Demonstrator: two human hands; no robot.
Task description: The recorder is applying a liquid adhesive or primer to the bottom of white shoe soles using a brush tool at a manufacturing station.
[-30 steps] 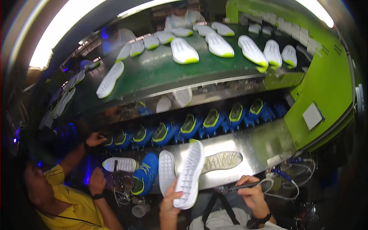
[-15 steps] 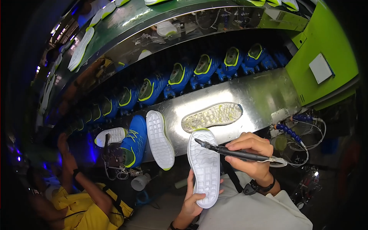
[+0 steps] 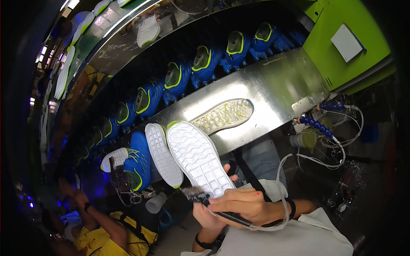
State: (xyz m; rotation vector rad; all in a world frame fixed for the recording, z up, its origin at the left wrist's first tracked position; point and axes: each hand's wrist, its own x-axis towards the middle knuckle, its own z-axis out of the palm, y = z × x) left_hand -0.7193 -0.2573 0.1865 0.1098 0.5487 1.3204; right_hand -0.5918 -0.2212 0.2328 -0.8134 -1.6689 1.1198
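A white shoe sole (image 3: 193,147) with a lime-green tip is tilted up in front of me, its grooved tread facing me. My left hand (image 3: 207,218) grips its lower end, partly hidden behind my other hand. My right hand (image 3: 250,202) is closed round the black handle of a brush (image 3: 230,217) that trails a pale tube. The bristles lie beside the sole's lower left edge; whether they touch it I cannot tell. Just left of the held sole rests another white sole (image 3: 163,155), and behind it lies a worn-looking, yellow-smeared sole (image 3: 228,114) on the metal bench.
Blue shoes (image 3: 173,77) stand in a row on holders behind the metal bench (image 3: 277,89). A blue shoe (image 3: 139,160) and a small white sole (image 3: 114,158) are at left, near a co-worker in yellow (image 3: 104,232). Blue jointed hoses (image 3: 318,127) and a green cabinet (image 3: 354,25) stand at right.
The brush has moved from the sole's upper end down to its lower left edge, with my right hand now close to my left. The held sole has tilted leftward, and the view has shifted.
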